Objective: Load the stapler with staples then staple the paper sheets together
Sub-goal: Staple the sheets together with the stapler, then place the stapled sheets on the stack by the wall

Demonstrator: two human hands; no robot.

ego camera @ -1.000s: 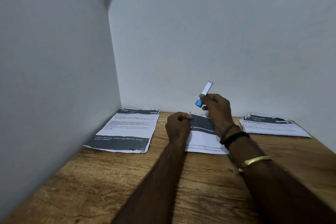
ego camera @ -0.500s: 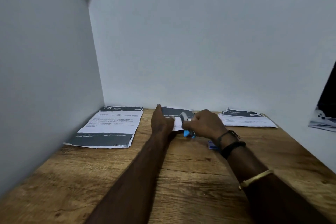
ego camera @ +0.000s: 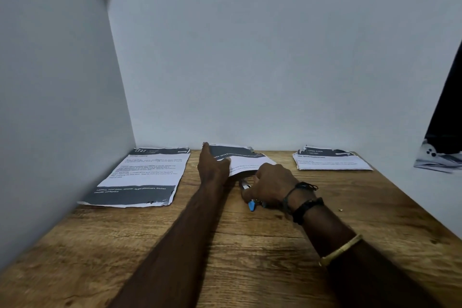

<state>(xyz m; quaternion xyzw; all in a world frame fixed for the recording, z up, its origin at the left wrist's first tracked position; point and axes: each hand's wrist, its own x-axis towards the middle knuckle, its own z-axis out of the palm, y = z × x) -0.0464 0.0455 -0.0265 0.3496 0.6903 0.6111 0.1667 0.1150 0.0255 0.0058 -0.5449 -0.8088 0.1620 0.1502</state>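
Observation:
A small stack of printed paper sheets [ego camera: 240, 157] lies at the back middle of the wooden table. My left hand [ego camera: 212, 165] rests flat on its left part, fingers stretched toward the wall, thumb on the paper. My right hand [ego camera: 271, 186] is closed around a small blue-and-white stapler [ego camera: 250, 201], held low at the near edge of the sheets. Only the stapler's blue end and a bit of its metal front show below my fingers.
A larger printed sheet [ego camera: 140, 175] lies at the left by the side wall. Another stack of papers [ego camera: 330, 160] sits at the back right. White walls close the left and back. A dark object [ego camera: 442, 147] hangs past the table's right edge.
My right hand brought the stapler down from above the sheets to their near edge at table level. My left hand opened from a fist and now lies flat on the paper.

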